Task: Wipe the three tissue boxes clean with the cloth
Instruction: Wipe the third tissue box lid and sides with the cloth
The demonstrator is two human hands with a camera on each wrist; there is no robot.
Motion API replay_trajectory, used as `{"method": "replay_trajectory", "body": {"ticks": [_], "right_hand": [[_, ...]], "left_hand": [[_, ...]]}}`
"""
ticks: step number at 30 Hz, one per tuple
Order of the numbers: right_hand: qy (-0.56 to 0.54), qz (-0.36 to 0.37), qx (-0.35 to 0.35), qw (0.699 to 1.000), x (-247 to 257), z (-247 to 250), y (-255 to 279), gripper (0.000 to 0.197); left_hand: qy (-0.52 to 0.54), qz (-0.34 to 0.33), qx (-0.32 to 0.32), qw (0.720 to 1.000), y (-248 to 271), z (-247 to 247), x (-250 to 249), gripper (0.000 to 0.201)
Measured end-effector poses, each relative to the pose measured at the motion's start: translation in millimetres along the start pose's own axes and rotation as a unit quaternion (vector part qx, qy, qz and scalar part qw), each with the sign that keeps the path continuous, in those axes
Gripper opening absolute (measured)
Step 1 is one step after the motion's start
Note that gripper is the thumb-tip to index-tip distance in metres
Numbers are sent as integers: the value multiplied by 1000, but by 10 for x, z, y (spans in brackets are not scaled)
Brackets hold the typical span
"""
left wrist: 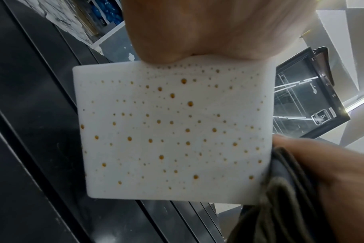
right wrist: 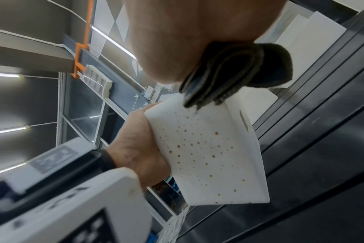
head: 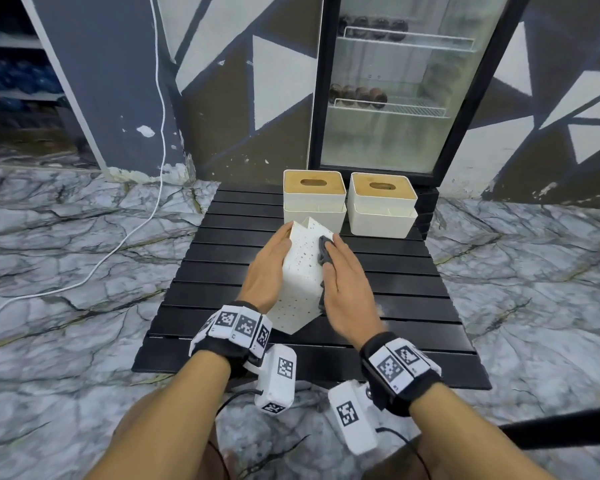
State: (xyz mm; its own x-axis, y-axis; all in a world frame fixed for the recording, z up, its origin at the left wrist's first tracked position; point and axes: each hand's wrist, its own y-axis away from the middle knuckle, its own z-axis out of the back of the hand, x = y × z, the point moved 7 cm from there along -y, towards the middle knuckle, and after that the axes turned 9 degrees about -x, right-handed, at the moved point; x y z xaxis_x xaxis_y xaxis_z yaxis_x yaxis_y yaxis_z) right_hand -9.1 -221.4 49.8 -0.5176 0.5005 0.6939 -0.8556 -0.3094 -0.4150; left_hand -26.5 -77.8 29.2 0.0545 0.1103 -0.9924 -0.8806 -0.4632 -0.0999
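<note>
Left hand [head: 265,268]: holds the speckled box [head: 300,271] from its left side, palm flat along the wall, fingers reaching to the far top edge; seen from the right wrist the hand [right wrist: 135,148] cups that same side.
Right hand [head: 345,289]: fingers fairly straight, pressing the cloth [head: 324,252] against the box's right face; thumb lies along the near edge of that face.
Cloth: dark grey, folded in several layers [right wrist: 235,72], sandwiched between the right palm and the box; a strip shows below the hand too.
Speckled box: white with small brown dots [left wrist: 172,131], tilted, one low corner towards the near edge of the table [head: 378,355]; whether that corner touches the slats cannot be told.
Other boxes: two white ones with wooden slotted lids, left box [head: 314,199] and right box [head: 381,202], side by side at the far edge of the table, upright, apart from the hands.
Table: black, slatted, low on a marbled floor [head: 66,237].
Behind: glass-door fridge [head: 395,81] just past the two boxes; white cable [head: 160,98] hangs down the wall to the left.
</note>
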Motion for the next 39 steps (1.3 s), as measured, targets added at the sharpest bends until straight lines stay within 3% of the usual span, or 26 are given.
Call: {"method": "replay_trajectory", "body": {"ticks": [10, 15, 23, 34, 39], "right_hand": [[22, -42, 16, 999, -148, -123, -584, 43], [-7, -26, -1, 1000, -69, -63, -319, 44], [-33, 14, 2, 999, 89, 58, 333, 44], [22, -46, 45, 998, -204, -76, -573, 43], [3, -52, 31, 998, -259, -69, -624, 41]], "left_hand": [[-3, 19, -14, 1000, 38, 36, -4, 54], [-11, -3, -13, 1000, 50, 21, -21, 45], [-12, -10, -9, 1000, 20, 11, 34, 53], [-31, 17, -1, 999, 59, -21, -30, 56], [-32, 18, -14, 999, 101, -23, -60, 56]]}}
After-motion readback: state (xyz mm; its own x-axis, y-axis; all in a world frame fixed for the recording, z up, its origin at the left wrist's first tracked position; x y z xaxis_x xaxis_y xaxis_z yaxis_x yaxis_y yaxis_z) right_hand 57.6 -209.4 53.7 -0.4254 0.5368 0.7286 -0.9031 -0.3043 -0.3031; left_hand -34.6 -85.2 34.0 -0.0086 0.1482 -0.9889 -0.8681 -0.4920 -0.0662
